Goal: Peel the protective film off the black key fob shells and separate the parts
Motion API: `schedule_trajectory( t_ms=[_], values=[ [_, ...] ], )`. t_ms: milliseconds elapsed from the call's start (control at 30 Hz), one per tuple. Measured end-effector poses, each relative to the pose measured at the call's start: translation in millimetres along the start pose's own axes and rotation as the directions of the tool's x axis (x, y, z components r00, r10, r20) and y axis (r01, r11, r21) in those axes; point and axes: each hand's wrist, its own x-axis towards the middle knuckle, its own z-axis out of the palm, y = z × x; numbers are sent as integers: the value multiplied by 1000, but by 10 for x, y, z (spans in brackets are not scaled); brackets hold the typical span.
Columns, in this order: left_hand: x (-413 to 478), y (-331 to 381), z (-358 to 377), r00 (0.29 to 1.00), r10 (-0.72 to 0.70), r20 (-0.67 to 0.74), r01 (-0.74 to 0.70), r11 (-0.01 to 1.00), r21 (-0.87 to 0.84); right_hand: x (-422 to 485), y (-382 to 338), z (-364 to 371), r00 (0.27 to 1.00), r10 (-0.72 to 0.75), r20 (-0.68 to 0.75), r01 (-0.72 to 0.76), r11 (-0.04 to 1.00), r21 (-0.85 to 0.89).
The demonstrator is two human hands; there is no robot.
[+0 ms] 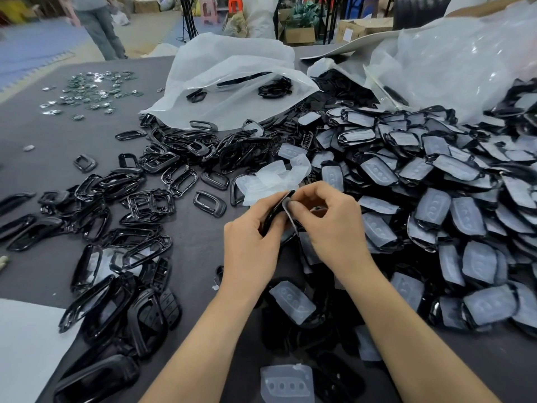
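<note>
A loose film piece (286, 385), cloudy and with a row of oval bumps, lies at the bottom edge on the dark table (189, 248). A glossy black cover (96, 379) sits at the lower left beside a white sheet (26, 344).

At the middle back a white bag (232, 80) lies with its mouth toward the camera. A few black frames show through its thin wall, and more are heaped under its mouth. A larger clear bag (465, 53) slumps at the right rear, with a dark part showing through its lower left side. In front of it a heap (436, 184) of shells covers the right of the table, each face covered by milky film.

The shell (276, 212) being worked on is held above the table's centre, just in front of a small pile of peeled films (273, 175). It is seen edge-on: thin, slightly curved, shiny black. The left hand (252, 242) grips its lower part, fingers wrapped round the far side and thumb on the near side. The right hand (328, 225) pinches a pale film edge (286, 205) at the shell's upper end between thumb and forefinger, the other fingers curled in.

Bare frames (130, 199) are scattered across the left side, and small green boards (93, 88) lie at the far left.
</note>
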Motion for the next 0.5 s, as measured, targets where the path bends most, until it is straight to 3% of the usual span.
schedule_trajectory(
  t_ms=[233,500],
  values=[
    [24,-61,9,1000,-21,22,21,999,-35,-4,21,39,1000,2,4,-2,1000,20],
    [44,-110,22,997,-54,55,62,987,-151,9,44,28,989,143,21,-145,971,192]
  ],
)
